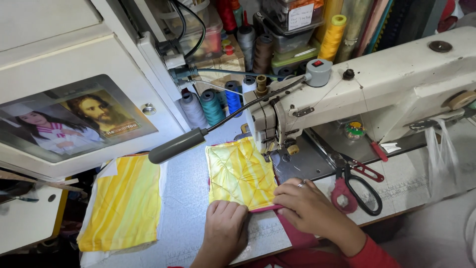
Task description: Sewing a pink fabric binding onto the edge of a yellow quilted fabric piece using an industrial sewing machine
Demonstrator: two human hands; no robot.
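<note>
At the far left of the sewing table point(188, 208), a stack of yellow striped fabric pieces point(124, 203) lies flat, well apart from both hands. The left hand point(225, 226) rests knuckles up, fingers curled down onto the near edge of the quilted yellow panel point(240, 171), pressing it to the table. The panel lies just beyond both hands, its far edge under the head of the white sewing machine point(367, 89). The right hand point(310, 208) sits just beside the left, fingers pinching the panel's pink-trimmed near right corner. Further right, red-handled scissors point(359, 183) lie on the table, near the right hand but not touching it.
</note>
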